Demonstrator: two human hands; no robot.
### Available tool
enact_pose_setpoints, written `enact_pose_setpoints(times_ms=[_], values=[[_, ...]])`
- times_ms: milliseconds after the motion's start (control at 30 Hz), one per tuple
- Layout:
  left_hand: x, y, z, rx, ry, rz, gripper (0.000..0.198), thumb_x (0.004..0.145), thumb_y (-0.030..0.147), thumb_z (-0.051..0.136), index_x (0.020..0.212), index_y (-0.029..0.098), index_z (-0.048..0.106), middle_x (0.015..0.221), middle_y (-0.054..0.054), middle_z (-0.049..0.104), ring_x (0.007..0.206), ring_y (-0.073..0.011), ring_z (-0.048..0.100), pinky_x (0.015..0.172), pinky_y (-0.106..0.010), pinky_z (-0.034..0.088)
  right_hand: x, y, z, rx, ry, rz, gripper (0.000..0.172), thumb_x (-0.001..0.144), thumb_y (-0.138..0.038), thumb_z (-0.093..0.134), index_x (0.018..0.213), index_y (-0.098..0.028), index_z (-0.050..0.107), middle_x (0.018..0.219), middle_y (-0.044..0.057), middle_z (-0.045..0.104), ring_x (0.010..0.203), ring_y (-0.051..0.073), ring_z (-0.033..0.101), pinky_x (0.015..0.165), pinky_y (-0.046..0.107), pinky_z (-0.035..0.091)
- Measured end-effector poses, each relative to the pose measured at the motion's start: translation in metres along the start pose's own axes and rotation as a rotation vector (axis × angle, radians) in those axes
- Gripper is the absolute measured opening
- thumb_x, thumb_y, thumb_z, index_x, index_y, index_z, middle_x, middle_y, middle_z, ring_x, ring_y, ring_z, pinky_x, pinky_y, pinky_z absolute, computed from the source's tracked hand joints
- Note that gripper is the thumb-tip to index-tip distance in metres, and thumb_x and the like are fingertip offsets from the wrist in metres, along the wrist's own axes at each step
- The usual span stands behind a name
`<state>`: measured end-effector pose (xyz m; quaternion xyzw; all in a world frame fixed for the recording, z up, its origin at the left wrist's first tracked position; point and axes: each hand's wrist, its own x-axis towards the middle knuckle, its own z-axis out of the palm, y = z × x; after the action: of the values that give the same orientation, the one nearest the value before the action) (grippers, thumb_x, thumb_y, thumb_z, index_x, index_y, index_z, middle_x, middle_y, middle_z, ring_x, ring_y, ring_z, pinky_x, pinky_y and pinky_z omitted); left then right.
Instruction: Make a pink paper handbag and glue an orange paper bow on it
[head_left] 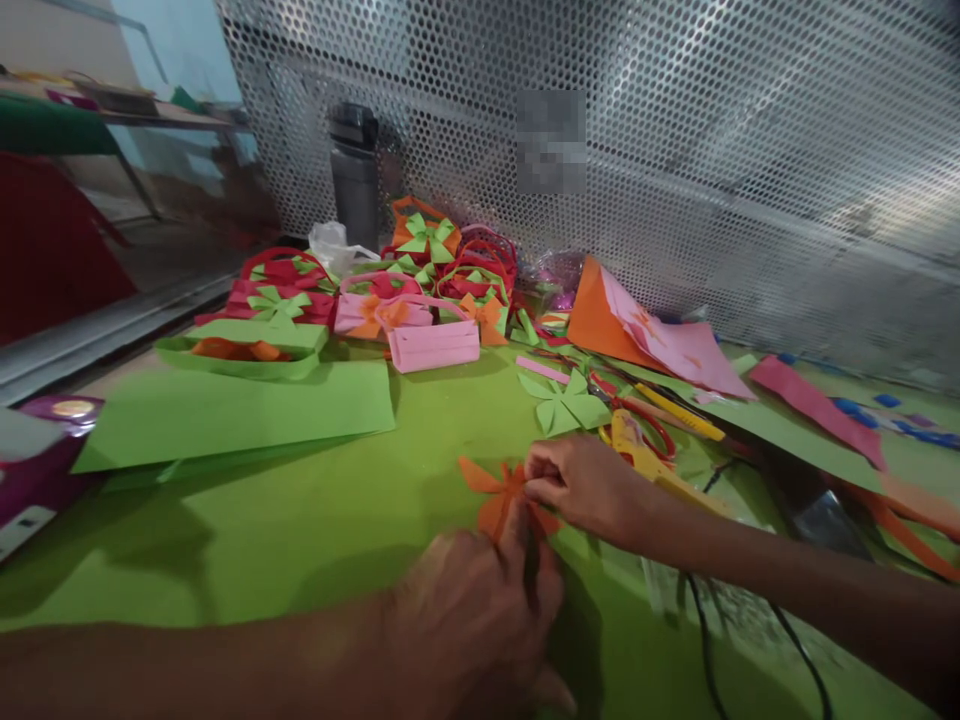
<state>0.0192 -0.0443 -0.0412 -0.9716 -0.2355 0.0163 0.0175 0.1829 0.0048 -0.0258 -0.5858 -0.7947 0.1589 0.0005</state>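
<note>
An orange felt or paper flower [496, 510] with pointed petals lies flat on the green tabletop [330, 540]. My left hand [476, 610] reaches in from the lower left, its index fingertip pressing on the flower's middle and its thumb held apart. From the right comes my right hand [574, 485], thumb and fingers pinched together at the flower's right-hand petals, which they partly cover. Just behind the right hand rests a light green paper flower [566, 405] of similar shape.
Small red, pink and green handbags [435, 345] with bows cluster at the back, near a grey bottle [355, 185]. Green sheets [247, 410] lie left. Scissors [660, 435], a yellow glue gun or similar tool [637, 450] and a black cord [705, 640] are right. A perforated metal panel [675, 180] stands behind.
</note>
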Motion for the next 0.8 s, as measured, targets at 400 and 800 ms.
enact_pose_setpoints(times_ms=[400,800], values=[[-0.004,-0.06,-0.036,0.098,-0.002,-0.194,0.032,0.072,-0.004,0.041,0.094,0.014,0.055,0.078,-0.006,0.06,0.066,-0.0195,0.058,0.052,-0.028,0.044,0.028,0.012,0.0,-0.15,0.089,-0.398,0.016,0.077,-0.007,0.048,0.082,-0.016,0.061,0.077,0.004,0.063,0.068,0.014,0.052,0.058,0.025,0.029],[0.001,-0.069,0.0,0.051,0.03,-0.056,0.036,0.08,0.009,0.045,0.112,0.023,0.046,0.082,-0.003,0.052,0.059,-0.0151,0.053,0.045,-0.024,0.033,-0.001,0.024,-0.012,-0.289,0.387,-0.549,0.015,0.088,-0.023,0.047,0.085,-0.014,0.058,0.071,0.004,0.06,0.068,0.016,0.053,0.062,0.028,0.036]])
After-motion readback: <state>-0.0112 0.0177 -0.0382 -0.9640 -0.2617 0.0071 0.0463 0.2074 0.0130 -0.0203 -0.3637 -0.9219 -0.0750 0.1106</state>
